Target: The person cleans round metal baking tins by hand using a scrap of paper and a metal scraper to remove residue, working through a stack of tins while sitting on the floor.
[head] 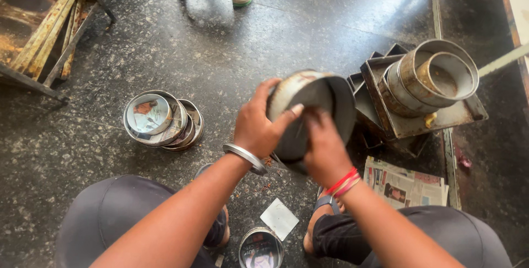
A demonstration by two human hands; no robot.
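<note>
Left hand [258,127] grips the round metal tin [314,111] by its rim; right hand [325,147] presses inside. Stiff, light, probably greasy: rim holds best.

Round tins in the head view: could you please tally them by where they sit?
Tin in the left hand and right hand: 1
Left stack on the floor: at least 2
On the square trays: 2
By the feet: 1
Total: at least 6
</note>
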